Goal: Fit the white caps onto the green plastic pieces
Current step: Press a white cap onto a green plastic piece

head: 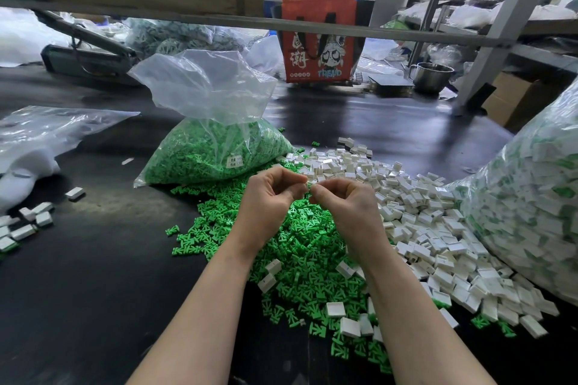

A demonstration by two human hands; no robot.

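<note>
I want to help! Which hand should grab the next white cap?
Probably the right hand. The loose white caps are heaped on its side, right beside it, while the left hand hangs over the green pieces. Both hands are busy now, pinching something tiny together.

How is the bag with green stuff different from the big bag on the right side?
The green bag holds only green plastic pieces; the big bag on the right holds mostly white caps with green showing through. The green bag is smaller and sits whole in view with its top open and loose; the big bag runs past the picture's edge. Both are clear plastic and rest on the dark table.
</note>
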